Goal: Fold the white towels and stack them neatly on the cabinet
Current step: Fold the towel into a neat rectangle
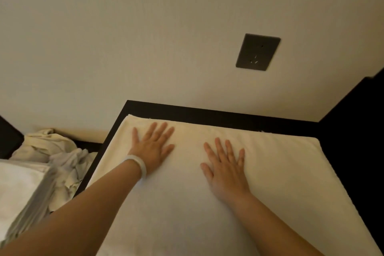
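Left hand [152,147] and right hand [225,169] lie flat, fingers spread, pressing white towel [280,172] on dark cabinet [187,113].

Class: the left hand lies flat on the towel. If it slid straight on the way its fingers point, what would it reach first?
The left hand would leave the towel at its far edge and probably meet the bare cabinet top first, then the wall.
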A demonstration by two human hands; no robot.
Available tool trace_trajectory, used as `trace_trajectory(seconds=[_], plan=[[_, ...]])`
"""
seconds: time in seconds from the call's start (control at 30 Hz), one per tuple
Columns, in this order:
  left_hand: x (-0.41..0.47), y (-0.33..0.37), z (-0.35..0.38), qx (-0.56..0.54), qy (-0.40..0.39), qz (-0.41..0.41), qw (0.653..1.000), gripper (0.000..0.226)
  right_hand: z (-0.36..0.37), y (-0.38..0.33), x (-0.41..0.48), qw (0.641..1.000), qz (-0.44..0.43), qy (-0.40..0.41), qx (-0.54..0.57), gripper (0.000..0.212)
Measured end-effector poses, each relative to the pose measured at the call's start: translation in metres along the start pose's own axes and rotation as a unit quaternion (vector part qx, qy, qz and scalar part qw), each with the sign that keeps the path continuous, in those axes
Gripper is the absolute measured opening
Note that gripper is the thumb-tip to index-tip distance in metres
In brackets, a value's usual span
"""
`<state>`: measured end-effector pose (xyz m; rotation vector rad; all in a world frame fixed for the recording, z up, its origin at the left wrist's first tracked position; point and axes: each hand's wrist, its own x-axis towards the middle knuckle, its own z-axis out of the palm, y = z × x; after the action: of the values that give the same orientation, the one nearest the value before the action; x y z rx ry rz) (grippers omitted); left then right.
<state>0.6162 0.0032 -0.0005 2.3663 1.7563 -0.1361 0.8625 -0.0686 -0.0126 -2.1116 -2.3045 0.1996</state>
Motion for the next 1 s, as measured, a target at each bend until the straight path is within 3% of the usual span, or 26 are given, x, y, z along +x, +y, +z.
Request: trace_trajectory(seconds=[0.13,0.2,0.27,0.33,0.43,0.63,0.7,0.77,0.87,0.93,1.0], plan=[[0.013,-0.063,-0.014,-0.034,-0.011,-0.225,0.974,0.060,0.003,0.001,0.000,1.000,-0.006,0.001,0.005,0.065],[0.015,-0.062,-0.025,-0.046,-0.018,-0.285,0.957,0.062,0.003,0.001,0.000,1.000,-0.007,0.002,0.007,0.066],[0.015,-0.023,-0.026,0.004,0.030,-0.225,0.974,0.064,0.002,0.000,0.001,1.000,-0.006,0.000,0.003,0.066],[0.006,0.042,-0.013,0.006,0.064,-0.093,0.994,0.062,0.001,0.000,0.001,1.000,0.001,-0.001,-0.006,0.064],[-0.030,0.118,0.023,-0.021,0.039,0.017,0.999,0.059,0.000,0.001,0.003,0.999,-0.006,-0.011,-0.031,0.062],[-0.038,0.119,0.031,-0.043,0.042,0.014,0.998,0.060,-0.009,0.051,-0.014,0.996,-0.086,-0.017,0.025,0.055],[-0.037,0.120,0.033,-0.035,0.039,0.014,0.999,0.060,-0.008,0.095,-0.042,0.999,-0.027,0.006,0.016,0.058],[-0.038,0.120,0.033,-0.035,0.037,0.020,0.998,0.061,-0.007,0.141,-0.076,0.995,0.095,0.041,0.006,0.064],[-0.042,0.122,0.024,-0.033,0.024,0.013,0.999,0.061,-0.015,0.177,-0.116,0.954,0.295,0.042,-0.043,0.066],[-0.049,0.133,0.017,-0.046,0.014,-0.001,0.999,0.060,-0.019,0.157,-0.128,0.946,0.320,0.035,-0.030,0.066],[-0.066,0.159,0.018,-0.068,0.027,0.010,0.997,0.060,-0.017,0.106,-0.131,0.968,0.237,0.079,0.011,0.062]])
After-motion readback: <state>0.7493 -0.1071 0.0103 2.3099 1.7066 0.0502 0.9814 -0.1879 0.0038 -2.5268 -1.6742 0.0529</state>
